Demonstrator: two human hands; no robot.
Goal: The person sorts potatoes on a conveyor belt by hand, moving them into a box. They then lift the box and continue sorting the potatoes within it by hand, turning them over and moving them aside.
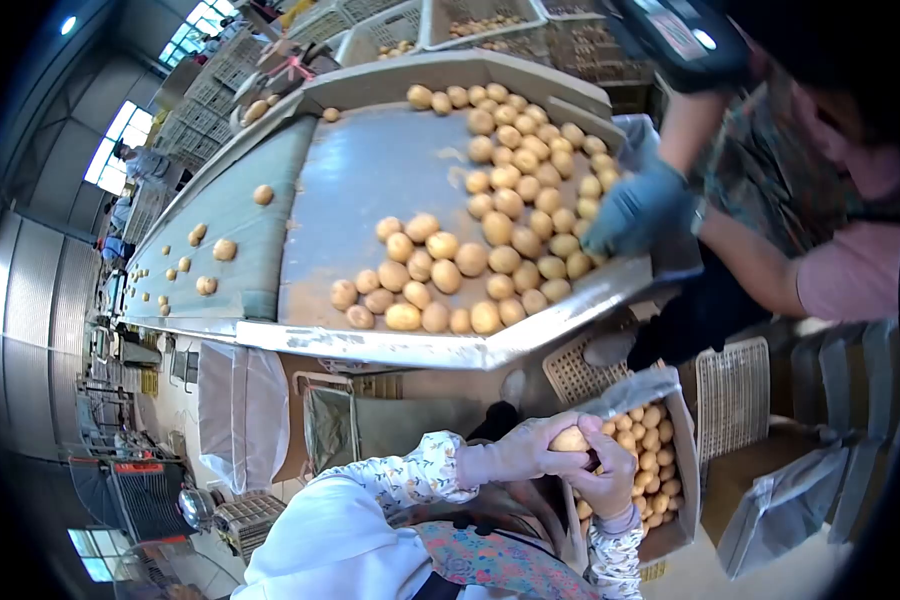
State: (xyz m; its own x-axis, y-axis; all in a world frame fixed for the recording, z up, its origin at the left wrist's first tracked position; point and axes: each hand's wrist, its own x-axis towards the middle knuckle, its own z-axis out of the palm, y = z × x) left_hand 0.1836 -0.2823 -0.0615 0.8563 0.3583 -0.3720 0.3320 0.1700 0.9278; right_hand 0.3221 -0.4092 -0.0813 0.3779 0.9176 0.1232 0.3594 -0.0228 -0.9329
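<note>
Holding one potato (569, 440) between them, the left hand (520, 452) and the right hand (610, 484) have their grip closed around it, with fingers curled. This potato is beside the left edge of the cardboard carton (668, 541), which contains many loose potatoes (652, 462); the right hand is nearer to the carton. Its long axis I cannot tell, because fingers cover much of it.
</note>
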